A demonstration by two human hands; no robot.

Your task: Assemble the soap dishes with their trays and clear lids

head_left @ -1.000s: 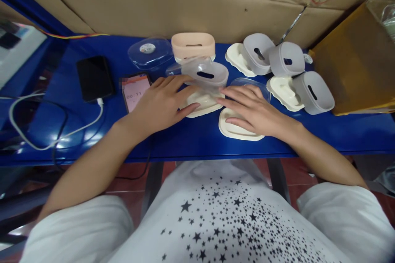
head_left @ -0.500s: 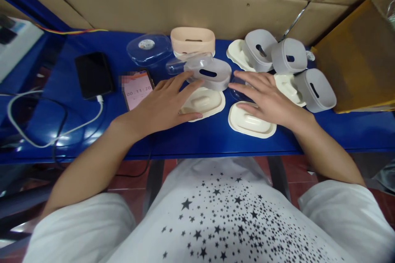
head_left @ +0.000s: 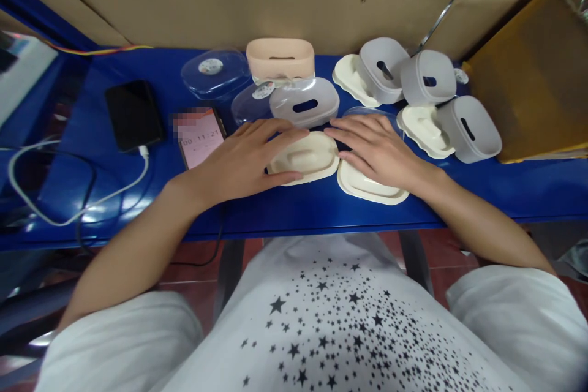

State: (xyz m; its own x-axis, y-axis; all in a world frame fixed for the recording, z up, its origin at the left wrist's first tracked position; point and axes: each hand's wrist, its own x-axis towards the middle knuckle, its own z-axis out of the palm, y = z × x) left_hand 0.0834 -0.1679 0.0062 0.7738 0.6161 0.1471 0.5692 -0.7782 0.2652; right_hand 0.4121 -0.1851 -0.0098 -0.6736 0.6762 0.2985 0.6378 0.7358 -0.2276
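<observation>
My left hand (head_left: 243,156) is open, thumb and fingers apart around the left end of a cream oval plastic piece (head_left: 316,156) with a raised middle. My right hand (head_left: 379,150) is also open, fingers stretched toward that piece's right end. It covers part of a second cream oval piece (head_left: 390,193) and a clear plastic lid (head_left: 367,111). Just beyond my left fingers stands a light grey oval box (head_left: 324,95) with a slot. Another clear lid (head_left: 248,107) with a round sticker lies beside the box, its right part hard to make out.
A peach box (head_left: 280,61) and a clear lid (head_left: 214,73) sit at the back. Several grey boxes (head_left: 473,128) and wavy cream pieces (head_left: 425,131) are on the right. A phone (head_left: 204,141), a black device (head_left: 133,113) with white cable, and a yellow-brown package (head_left: 528,73) flank them.
My right hand has moved left and slightly nearer, toward the first cream piece. The clear lid by the grey box lies lower and further left. My left hand has barely moved.
</observation>
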